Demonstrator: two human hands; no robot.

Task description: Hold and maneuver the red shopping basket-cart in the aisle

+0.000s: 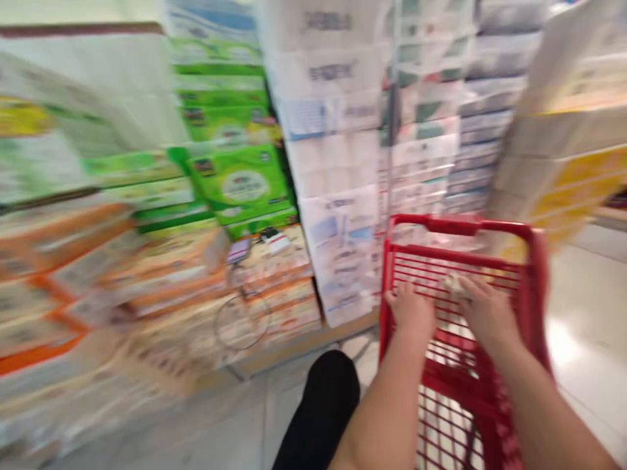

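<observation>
Both my hands are over a red plastic shopping cart [431,369] with grid walls, at the lower right. My left hand [411,308] is by the cart's left side bar, with one finger reaching toward it. Blur hides how its fingers are bent. To its right is my right hand [484,312], its fingers curled around a small pale crumpled thing [454,285]. What that thing is, I cannot make out. The cart's red handle-like top bar [453,225] lies beyond both hands.
Green packs [245,186] and orange-and-white packs [171,261] are stacked at left. Tall white packs [337,163] stand ahead, and yellow-and-white cartons [568,189] at right. A phone-like object [239,250] lies on the packs. A black-clad leg [323,405] is over the tiled floor [245,418].
</observation>
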